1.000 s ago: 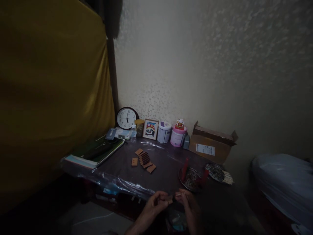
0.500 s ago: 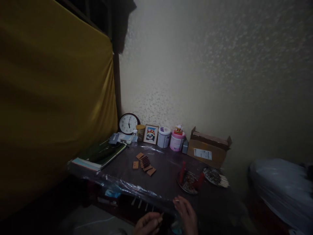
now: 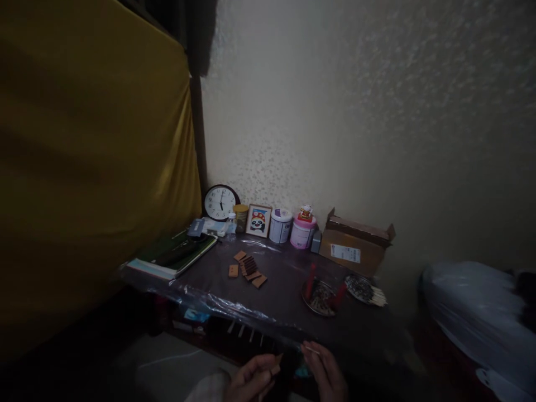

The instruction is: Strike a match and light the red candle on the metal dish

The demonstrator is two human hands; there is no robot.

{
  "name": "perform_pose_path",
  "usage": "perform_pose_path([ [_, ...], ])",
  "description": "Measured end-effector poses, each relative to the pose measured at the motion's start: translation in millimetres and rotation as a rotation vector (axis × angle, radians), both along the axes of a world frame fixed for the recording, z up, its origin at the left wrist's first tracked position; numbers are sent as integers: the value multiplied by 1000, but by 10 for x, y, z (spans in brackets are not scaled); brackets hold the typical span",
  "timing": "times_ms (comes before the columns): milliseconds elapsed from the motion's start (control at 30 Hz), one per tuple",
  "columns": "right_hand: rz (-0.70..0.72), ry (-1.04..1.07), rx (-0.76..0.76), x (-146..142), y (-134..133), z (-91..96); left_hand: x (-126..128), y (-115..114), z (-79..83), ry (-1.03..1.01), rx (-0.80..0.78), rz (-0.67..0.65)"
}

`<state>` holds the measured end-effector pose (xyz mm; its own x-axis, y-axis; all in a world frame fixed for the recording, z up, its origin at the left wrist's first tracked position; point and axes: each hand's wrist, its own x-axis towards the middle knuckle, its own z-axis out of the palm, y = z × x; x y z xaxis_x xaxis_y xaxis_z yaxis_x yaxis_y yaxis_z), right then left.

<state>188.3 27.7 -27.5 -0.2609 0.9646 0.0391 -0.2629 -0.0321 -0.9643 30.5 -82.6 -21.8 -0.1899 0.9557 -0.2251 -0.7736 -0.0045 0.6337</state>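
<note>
My left hand [image 3: 251,381] is closed around a small tan matchbox [image 3: 275,369] in front of the table's near edge. To its right, my right hand [image 3: 325,373] pinches a thin pale matchstick [image 3: 312,350] between thumb and fingers. There is a gap between the two hands, and the matchstick is apart from the matchbox. Beyond them on the dark table lie several more matchboxes [image 3: 248,264], some flat and some standing in a row. A round metal plate [image 3: 307,304] holds two red candles [image 3: 310,281] and dark and pale bits.
Right of the candles, a second plate [image 3: 359,287] carries pale sticks at its edge. A clock [image 3: 220,202], a framed panda picture [image 3: 258,220], two tubs [image 3: 280,228] and a cardboard box [image 3: 355,243] line the wall. Books [image 3: 173,257] lie at left. Clear plastic [image 3: 226,305] covers the table edge.
The view has tilted slightly down. Both hands have moved a little to the right, and the matchbox and matchstick show more plainly. Things on the table stay in place.
</note>
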Motion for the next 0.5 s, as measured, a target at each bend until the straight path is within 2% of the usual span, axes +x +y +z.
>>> perform_pose_path([
  [100,-82,-66,51,-43,-79,99,27,-28,123,-1,72,-43],
  [233,-149,-232,166,-104,-162,235,37,-51,253,-14,103,-32],
  [367,-226,-379,411,-146,-247,401,30,-70,329,-24,63,-5],
  [500,-278,-457,668,-200,-367,586,26,-90,453,-47,88,15],
])
